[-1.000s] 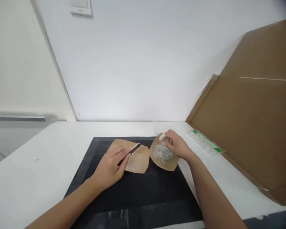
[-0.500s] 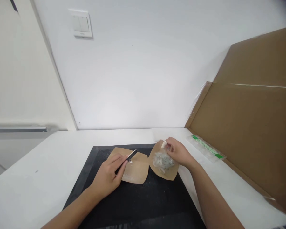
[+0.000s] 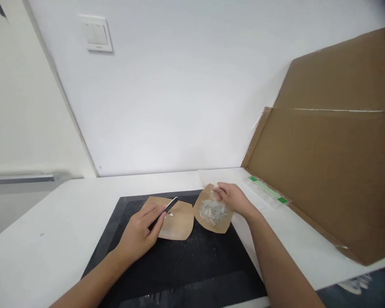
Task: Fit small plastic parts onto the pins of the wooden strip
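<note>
My left hand (image 3: 144, 229) is closed around a slim black tool with a pale edge (image 3: 170, 206), which points up and to the right. Under it lies a left sheet of brown paper (image 3: 182, 220), with a tiny white bit (image 3: 170, 214) near the tool. My right hand (image 3: 232, 197) pinches a small white piece (image 3: 215, 187) at the top of the other brown paper (image 3: 220, 226); its fingers partly hide the piece. Just below those fingertips, a heap of clear, whitish small pieces (image 3: 213, 211) rests on that paper.
Both papers lie on a black mat (image 3: 192, 265) on a white table (image 3: 51, 244). At the right, a clear plastic case with green labels (image 3: 268, 191) lies beside a large cardboard panel (image 3: 327, 171). A white wall with a light switch (image 3: 96, 35) stands behind.
The whole view has shifted, so things appear further left. My right fingers have lowered towards the heap, and the white piece shows less. My left hand keeps its hold on the tool.
</note>
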`<state>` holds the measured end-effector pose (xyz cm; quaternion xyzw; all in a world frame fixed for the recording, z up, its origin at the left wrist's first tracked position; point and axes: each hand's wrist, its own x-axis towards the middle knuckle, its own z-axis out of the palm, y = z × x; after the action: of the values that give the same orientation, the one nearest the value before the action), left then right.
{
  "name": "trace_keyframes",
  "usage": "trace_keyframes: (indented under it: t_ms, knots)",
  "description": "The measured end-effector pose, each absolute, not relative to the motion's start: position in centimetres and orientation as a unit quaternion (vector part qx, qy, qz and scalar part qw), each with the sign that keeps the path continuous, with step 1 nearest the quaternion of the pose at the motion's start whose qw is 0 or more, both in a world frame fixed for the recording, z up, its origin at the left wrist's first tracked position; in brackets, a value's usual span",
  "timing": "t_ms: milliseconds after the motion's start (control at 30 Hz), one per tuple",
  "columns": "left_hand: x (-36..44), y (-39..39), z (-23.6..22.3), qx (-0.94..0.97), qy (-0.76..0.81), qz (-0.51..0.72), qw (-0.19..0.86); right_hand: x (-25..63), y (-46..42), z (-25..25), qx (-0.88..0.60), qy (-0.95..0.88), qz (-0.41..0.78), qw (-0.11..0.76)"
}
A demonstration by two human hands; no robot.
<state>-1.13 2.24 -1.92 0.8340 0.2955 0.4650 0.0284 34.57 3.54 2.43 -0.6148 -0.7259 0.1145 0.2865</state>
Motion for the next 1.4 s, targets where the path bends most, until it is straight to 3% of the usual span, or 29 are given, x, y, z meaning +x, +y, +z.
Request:
trace_keyframes:
  t_ms: [367,667,1400]
  knots:
    - [-1.0,2.1,-1.5,0.830,0.294,0.473,0.021,34.6,2.7,2.1,-0.627,-0.736,0.181,0.183]
    - [-0.9,2.0,-1.6,0.835,0.295,0.463,0.027,33.0,3.2,0.8,-0.625,-0.758,0.152,0.110]
    - [-1.0,1.7,-1.3,0.841,0.298,0.450,0.035,33.8,2.7,3.1,-0.643,-0.703,0.121,0.278]
